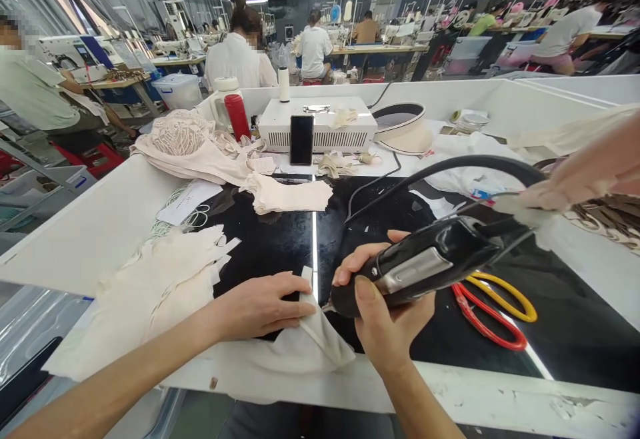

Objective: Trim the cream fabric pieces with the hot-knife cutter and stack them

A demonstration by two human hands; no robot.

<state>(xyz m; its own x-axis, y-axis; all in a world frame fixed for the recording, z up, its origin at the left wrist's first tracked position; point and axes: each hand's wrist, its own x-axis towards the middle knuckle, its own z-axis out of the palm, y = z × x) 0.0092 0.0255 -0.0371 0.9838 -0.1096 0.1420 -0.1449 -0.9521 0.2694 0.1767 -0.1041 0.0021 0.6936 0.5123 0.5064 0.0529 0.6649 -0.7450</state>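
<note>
Black plastic covers most of the tool [420, 262], right of centre, closed in the grip of the right hand [383, 332], its nose low against the cream cloth [320, 342] at bottom centre. The left hand [260, 306] lies on that cloth, 2 fingers reaching forward; whether it pinches cannot be told. From the right edge, a co-worker's hand [570, 186] reaches in near the tool's back end, where a thick black cable [465, 161] arches. Red [493, 326] and yellow [510, 292] loops lie just below the tool. A cloth pile [165, 282] fills the lower left; a phone [301, 140] leans on a white vented box [323, 134] at upper centre, beside a visor [407, 132]. The tool hides whatever joins the loops, the left thumb is hard to make out, and the co-worker's arm is cut off
</note>
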